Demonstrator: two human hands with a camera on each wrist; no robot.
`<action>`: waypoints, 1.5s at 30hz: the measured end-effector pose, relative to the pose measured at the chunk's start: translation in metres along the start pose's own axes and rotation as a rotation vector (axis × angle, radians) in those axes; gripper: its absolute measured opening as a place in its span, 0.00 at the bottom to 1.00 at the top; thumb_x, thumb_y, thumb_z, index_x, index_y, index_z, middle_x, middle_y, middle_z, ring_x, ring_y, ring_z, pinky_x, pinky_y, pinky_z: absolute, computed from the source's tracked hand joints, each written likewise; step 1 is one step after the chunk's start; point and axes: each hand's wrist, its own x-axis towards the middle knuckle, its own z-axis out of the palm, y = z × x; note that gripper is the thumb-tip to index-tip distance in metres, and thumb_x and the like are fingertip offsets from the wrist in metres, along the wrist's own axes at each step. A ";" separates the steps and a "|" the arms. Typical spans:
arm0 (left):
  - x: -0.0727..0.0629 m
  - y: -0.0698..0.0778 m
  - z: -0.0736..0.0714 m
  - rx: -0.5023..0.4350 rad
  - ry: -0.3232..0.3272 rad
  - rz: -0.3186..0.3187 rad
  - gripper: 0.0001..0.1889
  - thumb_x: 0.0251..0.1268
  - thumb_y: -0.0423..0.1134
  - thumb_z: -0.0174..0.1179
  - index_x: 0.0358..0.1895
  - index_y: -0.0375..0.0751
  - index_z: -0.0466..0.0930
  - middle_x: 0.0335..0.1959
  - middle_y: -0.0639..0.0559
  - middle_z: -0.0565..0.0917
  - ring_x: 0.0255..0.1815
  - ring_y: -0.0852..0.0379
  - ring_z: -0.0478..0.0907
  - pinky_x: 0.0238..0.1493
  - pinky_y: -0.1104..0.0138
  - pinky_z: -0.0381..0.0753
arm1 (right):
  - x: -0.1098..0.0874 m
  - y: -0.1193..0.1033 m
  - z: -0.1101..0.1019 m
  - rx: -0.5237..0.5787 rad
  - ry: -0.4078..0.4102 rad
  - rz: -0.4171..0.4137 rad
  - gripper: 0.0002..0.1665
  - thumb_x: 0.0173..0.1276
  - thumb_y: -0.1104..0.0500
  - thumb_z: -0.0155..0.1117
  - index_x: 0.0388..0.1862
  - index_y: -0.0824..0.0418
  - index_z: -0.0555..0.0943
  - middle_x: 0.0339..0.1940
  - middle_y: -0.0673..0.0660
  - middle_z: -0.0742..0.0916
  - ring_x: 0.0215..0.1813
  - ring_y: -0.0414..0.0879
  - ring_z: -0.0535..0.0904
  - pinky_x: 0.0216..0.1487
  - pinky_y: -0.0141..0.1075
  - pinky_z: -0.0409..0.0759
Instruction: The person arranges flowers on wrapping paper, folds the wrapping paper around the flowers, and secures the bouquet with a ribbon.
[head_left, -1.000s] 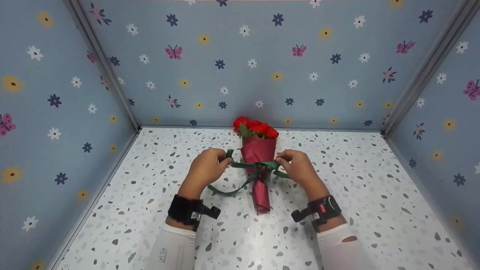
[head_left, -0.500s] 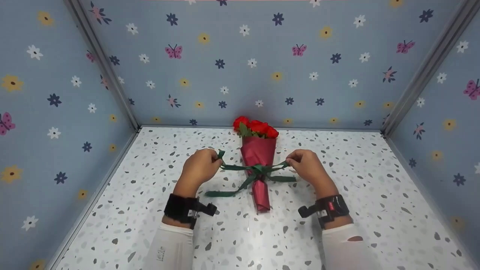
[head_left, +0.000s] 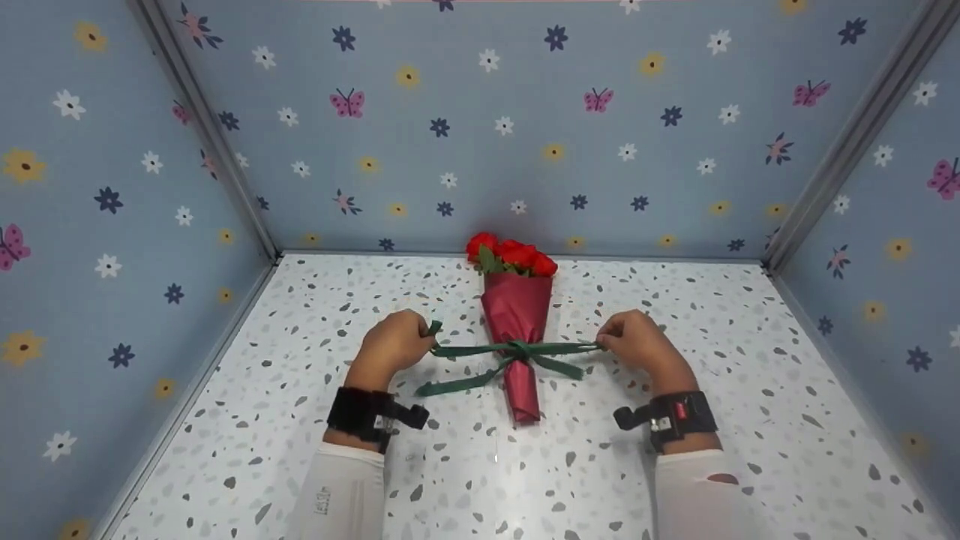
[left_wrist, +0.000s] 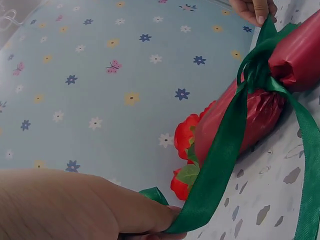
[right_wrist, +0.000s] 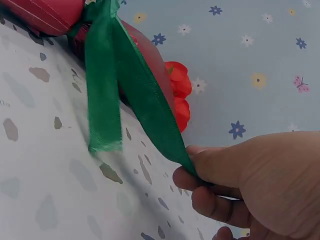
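Note:
A bouquet of red roses (head_left: 513, 253) in dark red wrapping paper (head_left: 519, 304) lies on the speckled table, blooms toward the back wall. Round its narrow waist a green ribbon (head_left: 519, 349) is knotted. My left hand (head_left: 394, 345) pinches one stretch of ribbon left of the bouquet; in the left wrist view the band (left_wrist: 220, 165) runs from thumb and finger up to the knot. On the opposite side my right hand (head_left: 637, 341) pinches another stretch between thumb and forefinger. Both held stretches are nearly straight. Two loose ribbon tails, left (head_left: 457, 385) and right (head_left: 561, 367), hang below the knot.
White speckled tabletop (head_left: 300, 465) spreads around the bouquet. Blue flowered panels (head_left: 465, 97) enclose it at the back and both sides, with grey metal strips (head_left: 214, 142) at the corners. Each wrist wears a black strapped camera mount (head_left: 364, 415).
Both hands have moved apart and slightly toward the person, the right one farther. The ribbon between them has straightened and the knot has drawn smaller. The right tail has come free beside the bouquet.

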 end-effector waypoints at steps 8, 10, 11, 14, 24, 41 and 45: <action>0.006 -0.012 0.011 -0.007 -0.075 -0.060 0.11 0.80 0.41 0.68 0.38 0.40 0.89 0.30 0.51 0.85 0.30 0.54 0.80 0.33 0.61 0.76 | -0.008 0.019 -0.005 -0.011 -0.040 0.045 0.07 0.83 0.58 0.72 0.45 0.58 0.93 0.41 0.56 0.93 0.42 0.48 0.85 0.44 0.39 0.82; 0.006 -0.015 0.013 -0.004 -0.082 -0.057 0.11 0.80 0.41 0.68 0.38 0.39 0.90 0.30 0.51 0.86 0.30 0.53 0.80 0.33 0.60 0.77 | -0.009 0.023 -0.006 -0.010 -0.044 0.043 0.07 0.83 0.58 0.72 0.44 0.58 0.93 0.41 0.56 0.93 0.41 0.48 0.84 0.43 0.38 0.81; 0.006 -0.016 0.014 -0.006 -0.083 -0.056 0.11 0.80 0.41 0.68 0.39 0.38 0.91 0.31 0.51 0.86 0.31 0.53 0.80 0.34 0.60 0.77 | -0.010 0.024 -0.007 -0.005 -0.047 0.040 0.07 0.82 0.59 0.72 0.43 0.58 0.93 0.41 0.56 0.93 0.41 0.48 0.84 0.43 0.38 0.82; 0.008 -0.019 0.016 -0.005 -0.085 -0.059 0.11 0.80 0.41 0.69 0.38 0.38 0.91 0.31 0.50 0.87 0.31 0.52 0.80 0.35 0.58 0.77 | -0.011 0.028 -0.009 -0.008 -0.050 0.028 0.07 0.82 0.60 0.72 0.42 0.58 0.93 0.42 0.56 0.93 0.41 0.47 0.84 0.44 0.38 0.82; 0.007 -0.026 0.021 0.019 -0.068 -0.078 0.10 0.77 0.42 0.71 0.40 0.39 0.89 0.37 0.47 0.88 0.37 0.48 0.83 0.44 0.54 0.82 | -0.015 0.034 -0.016 -0.049 -0.066 0.086 0.07 0.82 0.61 0.71 0.44 0.60 0.93 0.43 0.56 0.94 0.43 0.48 0.85 0.47 0.40 0.81; 0.006 -0.029 0.023 0.043 -0.059 -0.069 0.08 0.75 0.41 0.72 0.40 0.39 0.89 0.37 0.47 0.90 0.38 0.48 0.84 0.48 0.51 0.85 | -0.020 0.037 -0.021 -0.075 -0.052 0.086 0.07 0.80 0.59 0.72 0.45 0.62 0.93 0.43 0.58 0.93 0.43 0.49 0.84 0.43 0.39 0.80; 0.006 -0.031 0.023 0.033 -0.053 -0.076 0.09 0.74 0.41 0.73 0.37 0.41 0.88 0.34 0.48 0.89 0.36 0.49 0.84 0.44 0.54 0.83 | -0.022 0.036 -0.021 -0.078 -0.046 0.087 0.07 0.80 0.59 0.73 0.44 0.62 0.93 0.45 0.58 0.93 0.43 0.49 0.84 0.43 0.38 0.80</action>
